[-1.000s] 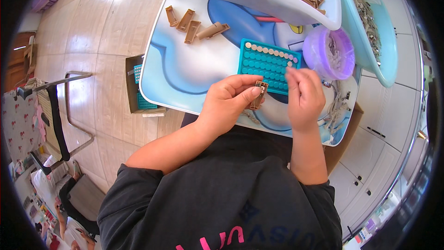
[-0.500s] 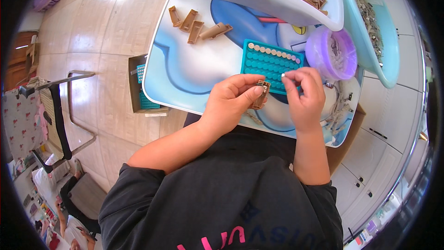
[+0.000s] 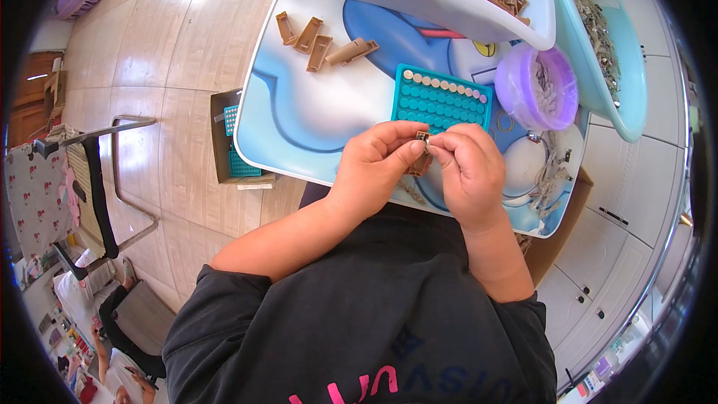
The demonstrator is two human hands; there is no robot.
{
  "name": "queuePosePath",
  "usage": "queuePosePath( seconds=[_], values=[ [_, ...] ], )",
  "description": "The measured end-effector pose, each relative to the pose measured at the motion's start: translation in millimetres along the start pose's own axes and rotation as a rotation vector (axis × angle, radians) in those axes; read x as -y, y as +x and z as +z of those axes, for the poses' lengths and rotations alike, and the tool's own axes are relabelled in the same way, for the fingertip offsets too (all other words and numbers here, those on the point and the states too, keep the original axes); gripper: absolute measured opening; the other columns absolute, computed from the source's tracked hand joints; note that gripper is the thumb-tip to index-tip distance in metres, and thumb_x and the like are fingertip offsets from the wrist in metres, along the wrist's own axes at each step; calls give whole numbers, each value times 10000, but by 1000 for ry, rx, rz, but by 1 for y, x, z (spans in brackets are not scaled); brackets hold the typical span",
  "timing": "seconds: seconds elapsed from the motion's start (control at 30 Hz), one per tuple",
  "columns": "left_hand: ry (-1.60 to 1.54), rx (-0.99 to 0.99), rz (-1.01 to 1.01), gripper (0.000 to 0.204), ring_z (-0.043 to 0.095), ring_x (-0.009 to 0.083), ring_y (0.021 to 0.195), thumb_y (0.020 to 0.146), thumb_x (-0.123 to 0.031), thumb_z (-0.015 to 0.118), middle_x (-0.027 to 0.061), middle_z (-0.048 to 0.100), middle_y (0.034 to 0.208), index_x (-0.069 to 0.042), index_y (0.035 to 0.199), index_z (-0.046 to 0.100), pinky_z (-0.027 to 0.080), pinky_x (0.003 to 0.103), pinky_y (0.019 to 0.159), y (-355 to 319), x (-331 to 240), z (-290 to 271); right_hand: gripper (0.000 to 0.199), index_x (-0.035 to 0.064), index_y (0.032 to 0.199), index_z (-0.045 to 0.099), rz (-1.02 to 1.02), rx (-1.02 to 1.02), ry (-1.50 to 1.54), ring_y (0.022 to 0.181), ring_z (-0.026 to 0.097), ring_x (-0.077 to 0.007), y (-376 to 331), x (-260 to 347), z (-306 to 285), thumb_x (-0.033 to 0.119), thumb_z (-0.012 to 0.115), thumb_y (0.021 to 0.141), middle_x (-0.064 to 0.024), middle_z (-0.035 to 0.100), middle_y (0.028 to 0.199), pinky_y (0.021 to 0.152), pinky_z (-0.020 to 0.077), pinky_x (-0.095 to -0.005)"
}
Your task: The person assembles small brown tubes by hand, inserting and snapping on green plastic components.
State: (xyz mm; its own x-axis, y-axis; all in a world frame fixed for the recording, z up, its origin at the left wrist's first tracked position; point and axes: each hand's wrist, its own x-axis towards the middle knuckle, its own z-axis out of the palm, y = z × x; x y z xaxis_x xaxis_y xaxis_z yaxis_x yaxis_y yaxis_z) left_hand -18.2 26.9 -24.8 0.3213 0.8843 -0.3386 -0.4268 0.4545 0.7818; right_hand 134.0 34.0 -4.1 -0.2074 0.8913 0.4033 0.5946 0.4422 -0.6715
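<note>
My left hand pinches a brown plastic casing with metal bits inside, held above the table's near edge. Against the casing's upper end, my right hand has its thumb and fingertips pressed together; whatever small piece lies between them is hidden. Just beyond both hands sits a teal tray of round pockets, its far row filled with small pale round pieces. Several empty brown casings lie at the table's far left.
A white tub heaped with brown casings stands at the back. Right of the tray are a purple bowl with small pale pieces and a light-blue basin of metal parts. Wired parts lie at the table's right edge.
My right hand has moved left from above the tray to the casing, bringing the small white piece it held there. My left hand stays nearly in place.
</note>
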Motion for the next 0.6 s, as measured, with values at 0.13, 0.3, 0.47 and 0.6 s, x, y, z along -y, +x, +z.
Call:
queuePosePath(
  seconds=[0.13, 0.3, 0.47, 0.6],
  values=[
    [-15, -20, 34, 234, 607, 132, 794, 894, -54, 545, 94, 637, 927, 41, 1108, 543, 513, 261, 707, 1, 2, -1, 144, 16, 814, 597, -67, -33, -90, 681, 570, -264, -2, 2, 7, 5, 667, 688, -98, 575, 777, 577, 460, -332],
    [-72, -22, -7, 212, 607, 146, 781, 877, -64, 572, 103, 639, 903, 19, 1071, 555, 508, 269, 707, -2, -7, -2, 187, 18, 894, 612, -45, 6, 86, 706, 571, -265, 2, 4, -1, 14, 653, 712, -100, 582, 798, 616, 460, -347],
    [-150, -27, -55, 177, 612, 175, 784, 872, -79, 581, 115, 636, 890, -22, 1038, 564, 508, 304, 728, -10, -7, -4, 217, 36, 910, 629, -129, -4, -103, 758, 568, -267, 50, 2, 3, 47, 673, 697, -87, 587, 804, 676, 456, -354],
    [-124, 32, -62, 166, 611, 183, 800, 880, -81, 571, 120, 631, 919, -23, 1032, 542, 509, 315, 739, -15, -7, -4, 223, 62, 848, 644, -284, 45, -220, 780, 565, -261, 88, -6, 36, 195, 719, 685, -78, 598, 783, 684, 446, -348]
  ],
)
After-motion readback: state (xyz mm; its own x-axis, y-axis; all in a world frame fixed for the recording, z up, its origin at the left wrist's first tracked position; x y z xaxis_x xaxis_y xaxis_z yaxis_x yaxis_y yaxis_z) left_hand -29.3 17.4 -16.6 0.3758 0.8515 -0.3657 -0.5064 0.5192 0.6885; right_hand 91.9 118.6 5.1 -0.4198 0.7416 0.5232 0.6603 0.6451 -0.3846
